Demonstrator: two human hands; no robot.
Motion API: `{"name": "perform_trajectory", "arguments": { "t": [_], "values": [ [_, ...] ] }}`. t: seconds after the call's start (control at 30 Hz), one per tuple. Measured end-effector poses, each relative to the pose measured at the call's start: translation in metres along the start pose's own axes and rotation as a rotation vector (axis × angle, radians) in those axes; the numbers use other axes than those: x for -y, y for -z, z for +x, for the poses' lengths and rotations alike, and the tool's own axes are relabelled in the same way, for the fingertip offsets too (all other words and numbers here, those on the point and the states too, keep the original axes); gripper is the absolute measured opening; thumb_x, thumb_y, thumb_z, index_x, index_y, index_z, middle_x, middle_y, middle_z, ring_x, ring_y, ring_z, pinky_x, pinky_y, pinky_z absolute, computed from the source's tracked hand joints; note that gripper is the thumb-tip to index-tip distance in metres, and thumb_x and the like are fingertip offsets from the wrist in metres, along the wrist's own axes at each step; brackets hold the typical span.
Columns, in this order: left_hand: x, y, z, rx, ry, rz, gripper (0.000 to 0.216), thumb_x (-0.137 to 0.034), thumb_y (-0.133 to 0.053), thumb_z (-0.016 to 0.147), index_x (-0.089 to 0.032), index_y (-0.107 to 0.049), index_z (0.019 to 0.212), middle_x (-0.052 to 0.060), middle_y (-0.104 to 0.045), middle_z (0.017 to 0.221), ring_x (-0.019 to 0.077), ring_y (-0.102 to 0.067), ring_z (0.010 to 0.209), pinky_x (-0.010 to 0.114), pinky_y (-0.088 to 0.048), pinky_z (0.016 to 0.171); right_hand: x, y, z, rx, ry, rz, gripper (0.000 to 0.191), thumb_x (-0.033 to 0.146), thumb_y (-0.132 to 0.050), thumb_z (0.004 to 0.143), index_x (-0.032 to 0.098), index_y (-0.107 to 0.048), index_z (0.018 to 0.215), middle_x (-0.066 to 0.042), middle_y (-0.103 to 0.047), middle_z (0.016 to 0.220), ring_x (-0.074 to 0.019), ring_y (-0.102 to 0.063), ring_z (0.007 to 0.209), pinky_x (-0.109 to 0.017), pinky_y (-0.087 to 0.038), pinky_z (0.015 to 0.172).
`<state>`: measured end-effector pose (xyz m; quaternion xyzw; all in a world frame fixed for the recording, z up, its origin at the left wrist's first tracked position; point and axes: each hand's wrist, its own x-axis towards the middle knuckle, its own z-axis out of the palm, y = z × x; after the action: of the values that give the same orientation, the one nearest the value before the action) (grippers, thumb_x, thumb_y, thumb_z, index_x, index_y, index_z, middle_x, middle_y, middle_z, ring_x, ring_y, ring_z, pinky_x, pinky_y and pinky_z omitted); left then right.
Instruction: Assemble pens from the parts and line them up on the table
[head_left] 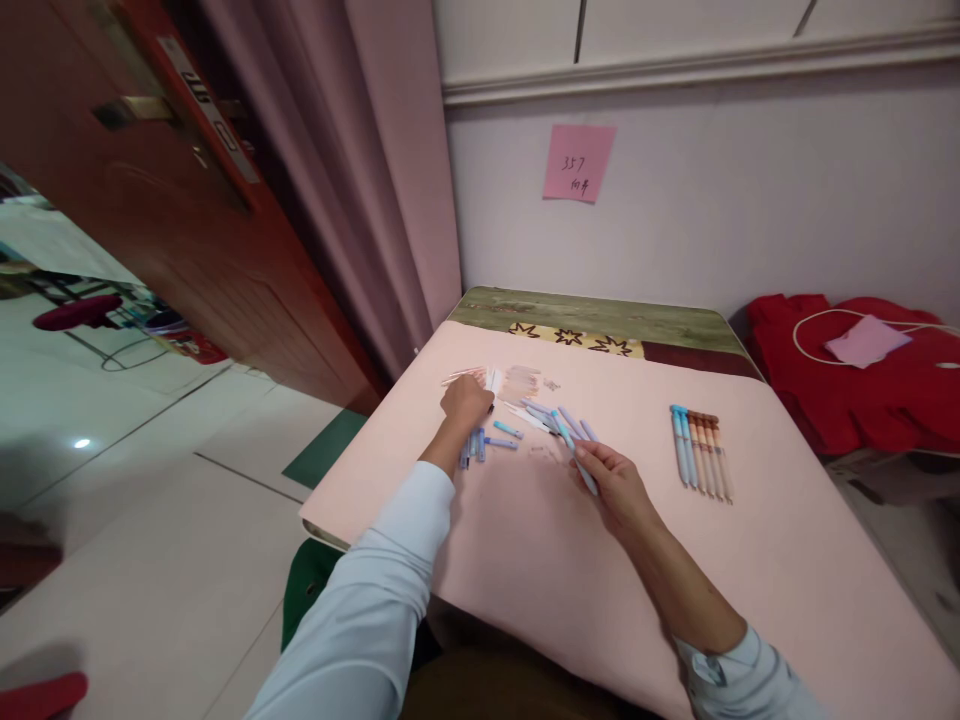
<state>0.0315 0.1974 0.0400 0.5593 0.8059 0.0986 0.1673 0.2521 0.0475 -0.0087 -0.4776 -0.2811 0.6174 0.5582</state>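
My right hand [611,482] grips a slim pen [568,447], light blue at its upper end and pale violet below, tilted above the pink-covered table. My left hand [466,400] reaches down among pen parts at the table's left side, its fingers curled and pointing downward. Whatever they pinch is hidden behind the hand. Just below it lie several short blue-violet pen pieces [480,445], and a light blue piece [508,429] rests to their right. Beyond the right hand are loose violet barrels [576,422]. Thin clear and pinkish parts [521,382] lie farther back.
Several pens [701,455] lie in a neat row at the right, two blue and the others brown-orange. Small metallic bits [552,385] sit toward the back. A wooden door [225,250] and curtain [360,180] stand left; red cloth [892,390] lies right of the table.
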Motion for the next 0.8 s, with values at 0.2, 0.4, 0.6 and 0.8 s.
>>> {"name": "perform_trajectory", "arguments": {
  "t": [0.2, 0.4, 0.6, 0.8],
  "values": [
    [0.005, 0.006, 0.018, 0.082, 0.083, 0.017, 0.039, -0.028, -0.080, 0.055, -0.016, -0.073, 0.091, 0.017, -0.075, 0.094, 0.0335, -0.070, 0.093, 0.037, -0.050, 0.071, 0.001, -0.001, -0.001, 0.001, 0.004, -0.014, 0.040, 0.046, -0.088, 0.060, 0.018, -0.075, 0.086, -0.002, -0.065, 0.067, -0.0105, -0.052, 0.055, -0.023, -0.041, 0.051],
    [0.010, 0.014, 0.015, 0.080, 0.088, 0.029, 0.039, -0.037, -0.083, 0.051, -0.019, -0.073, 0.083, 0.015, -0.075, 0.091, 0.0331, -0.069, 0.091, 0.036, -0.049, 0.069, 0.002, -0.002, 0.001, 0.007, 0.000, -0.010, 0.039, 0.044, -0.087, 0.062, 0.017, -0.075, 0.088, -0.002, -0.065, 0.066, -0.0099, -0.049, 0.053, -0.023, -0.037, 0.049],
    [0.049, 0.007, -0.013, -0.167, -0.006, -0.288, 0.022, -0.044, -0.069, 0.068, -0.022, -0.070, 0.068, 0.007, -0.070, 0.071, 0.0255, -0.066, 0.075, 0.033, -0.045, 0.063, 0.007, -0.001, -0.002, -0.048, 0.005, 0.040, 0.038, 0.041, -0.089, 0.060, 0.018, -0.074, 0.086, -0.001, -0.065, 0.066, -0.0092, -0.052, 0.055, -0.021, -0.040, 0.050],
    [0.112, -0.016, -0.054, -0.359, -0.087, -0.655, 0.022, -0.033, -0.060, 0.075, -0.018, -0.070, 0.087, 0.003, -0.068, 0.074, 0.0170, -0.061, 0.067, 0.028, -0.048, 0.065, 0.016, -0.004, -0.008, -0.042, 0.053, 0.082, 0.034, 0.040, -0.086, 0.064, 0.017, -0.072, 0.084, -0.002, -0.068, 0.072, -0.0079, -0.051, 0.052, -0.020, -0.040, 0.047]
  ]
}}
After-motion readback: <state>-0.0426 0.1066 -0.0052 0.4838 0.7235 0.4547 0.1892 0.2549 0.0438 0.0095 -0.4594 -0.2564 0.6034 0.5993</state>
